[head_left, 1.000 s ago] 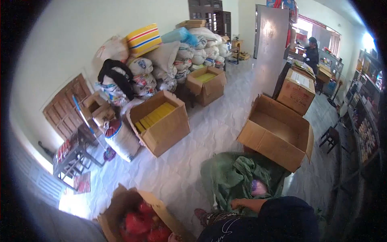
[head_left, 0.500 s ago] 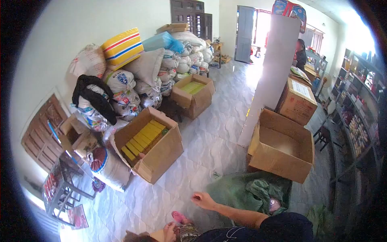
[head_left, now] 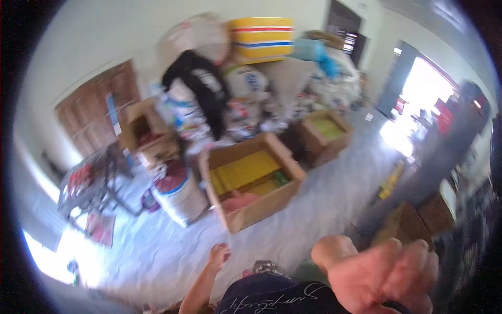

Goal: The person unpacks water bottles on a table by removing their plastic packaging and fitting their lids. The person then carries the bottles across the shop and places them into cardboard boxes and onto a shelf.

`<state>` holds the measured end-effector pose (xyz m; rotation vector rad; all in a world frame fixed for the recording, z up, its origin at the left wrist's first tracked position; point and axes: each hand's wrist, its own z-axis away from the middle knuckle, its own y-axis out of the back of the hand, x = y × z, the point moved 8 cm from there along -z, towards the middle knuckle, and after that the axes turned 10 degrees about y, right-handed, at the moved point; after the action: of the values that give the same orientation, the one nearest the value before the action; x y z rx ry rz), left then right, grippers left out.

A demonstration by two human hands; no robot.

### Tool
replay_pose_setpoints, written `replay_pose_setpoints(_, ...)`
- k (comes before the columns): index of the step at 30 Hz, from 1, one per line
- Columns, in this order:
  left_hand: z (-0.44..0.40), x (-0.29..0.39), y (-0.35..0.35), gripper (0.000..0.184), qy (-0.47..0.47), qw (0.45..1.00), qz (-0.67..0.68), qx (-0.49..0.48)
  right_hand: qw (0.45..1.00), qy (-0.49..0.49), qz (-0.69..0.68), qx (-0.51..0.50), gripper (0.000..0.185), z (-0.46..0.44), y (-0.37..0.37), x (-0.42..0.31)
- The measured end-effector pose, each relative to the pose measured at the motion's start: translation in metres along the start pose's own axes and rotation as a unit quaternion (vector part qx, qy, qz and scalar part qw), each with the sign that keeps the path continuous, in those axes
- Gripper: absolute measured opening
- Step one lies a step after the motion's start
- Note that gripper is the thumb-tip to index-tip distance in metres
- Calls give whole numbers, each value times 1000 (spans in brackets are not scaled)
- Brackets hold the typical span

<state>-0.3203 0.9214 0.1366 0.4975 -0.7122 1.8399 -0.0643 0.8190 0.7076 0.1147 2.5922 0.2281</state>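
My right hand [head_left: 384,269] is raised large and close to the camera at the lower right, blurred, with its fingers curled in and nothing seen in them. My left hand [head_left: 219,255] hangs over the floor at the lower middle, its fingers curled and nothing visible in them. Just beyond it stands an open cardboard box [head_left: 261,209]. Inside lie yellow packs [head_left: 246,171], a pink item [head_left: 239,201] and something green [head_left: 281,178]. Neither hand touches the box.
Behind the box, filled sacks [head_left: 248,81] are piled along the wall, with a yellow striped package [head_left: 261,39] on top. A second cardboard box [head_left: 324,138] stands to the right. At left are an open sack [head_left: 180,196] and a small table [head_left: 86,183].
The view has swung, shifting the boxes and sacks rightward. My right hand has risen from over the floor to near the camera. My left hand has moved away from my body.
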Motion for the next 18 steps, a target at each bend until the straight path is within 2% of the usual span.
replay_pose_setpoints(1, 4, 20, 4, 29, 0, 1000, -8, -3, 964, 145, 199, 100, 41, -21, 26, 12)
replay_pose_setpoints(2, 3, 26, 23, 29, -3, 1000, 20, 22, 858, 274, 383, 205, 35, -28, 37, 24)
replay_pose_setpoints(3, -2, 33, 34, 30, 2, 999, 26, 28, 828, 316, 385, 258, 32, -39, 49, 50)
replay_pose_setpoints(4, -9, 39, 48, 31, 5, 999, 29, 30, 840, 316, 360, 255, 32, -40, 61, 64)
replay_pose_setpoints(5, -12, 47, 68, 31, 0, 998, 49, 43, 875, 267, 298, 272, 31, -39, 79, 80)
replay_pose_setpoints(7, -15, 51, 116, 31, 10, 993, 89, 82, 909, 220, 216, 282, 31, -62, 109, 123)
replay_pose_setpoints(10, -31, 56, 193, 31, 23, 979, 160, 123, 890, 316, 150, 293, 29, -104, 155, 197)
replay_pose_setpoints(11, -35, 54, 219, 31, 25, 976, 168, 137, 723, 595, 161, 311, 30, -84, 169, 200)
replay_pose_setpoints(13, -38, 70, 262, 29, 0, 974, 177, 142, 475, 808, 149, 315, 30, -41, 183, 234)
replay_pose_setpoints(14, -39, 81, 280, 29, -1, 971, 184, 155, 741, 569, 191, 301, 30, -77, 203, 233)
replay_pose_setpoints(15, -33, 92, 296, 29, 29, 956, 213, 197, 842, 428, 178, 275, 30, -110, 221, 267)
replay_pose_setpoints(16, -27, 103, 315, 29, 59, 937, 244, 242, 915, 269, 183, 239, 31, -148, 235, 309)
replay_pose_setpoints(17, -29, 111, 337, 30, 40, 933, 248, 259, 837, 494, 40, 234, 30, -148, 246, 328)
replay_pose_setpoints(18, -21, 119, 354, 30, 41, 923, 265, 277, 693, 678, -105, 221, 31, -137, 260, 355)
